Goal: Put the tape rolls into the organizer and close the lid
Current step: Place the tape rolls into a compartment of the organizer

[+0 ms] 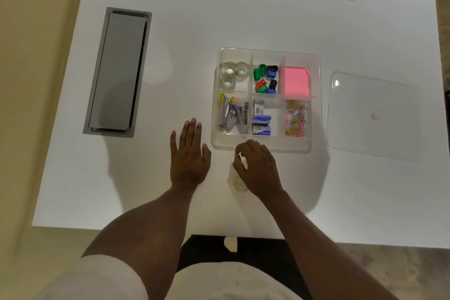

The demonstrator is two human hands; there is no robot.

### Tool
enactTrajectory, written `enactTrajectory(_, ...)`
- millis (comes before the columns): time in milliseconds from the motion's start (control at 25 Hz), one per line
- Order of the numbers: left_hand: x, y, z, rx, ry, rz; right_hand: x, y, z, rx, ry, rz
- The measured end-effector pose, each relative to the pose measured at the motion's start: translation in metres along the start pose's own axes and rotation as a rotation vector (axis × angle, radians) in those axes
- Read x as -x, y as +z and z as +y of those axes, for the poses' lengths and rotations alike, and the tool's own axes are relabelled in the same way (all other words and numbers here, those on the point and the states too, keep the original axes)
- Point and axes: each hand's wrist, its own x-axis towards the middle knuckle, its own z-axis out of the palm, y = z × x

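Note:
The clear plastic organizer (265,146) sits mid-table with its top off. Three clear tape rolls (233,73) lie in its far-left compartment. Just in front of the organizer's near edge, a clear tape roll (235,179) stands on the white table, partly hidden under my right hand (258,168), whose fingers curl down around its top. My left hand (188,151) lies flat on the table to the left of the organizer, fingers spread, holding nothing. The clear lid (372,114) lies flat on the table to the right of the organizer.
The other compartments hold coloured sharpeners (266,78), pink sticky notes (295,81), staplers (233,114), staple boxes (261,122) and paper clips (295,120). A grey cable hatch (119,73) is set into the table at the left. Chair parts show at the far edge.

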Motion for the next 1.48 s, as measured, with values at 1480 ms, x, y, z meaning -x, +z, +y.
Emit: enactTrajectory(1480, 0.0, 0.003, -0.002, 0.006, -0.007, 0.004, -0.164, -0.058, 0.013, 0.169, 0.011, 0.193)
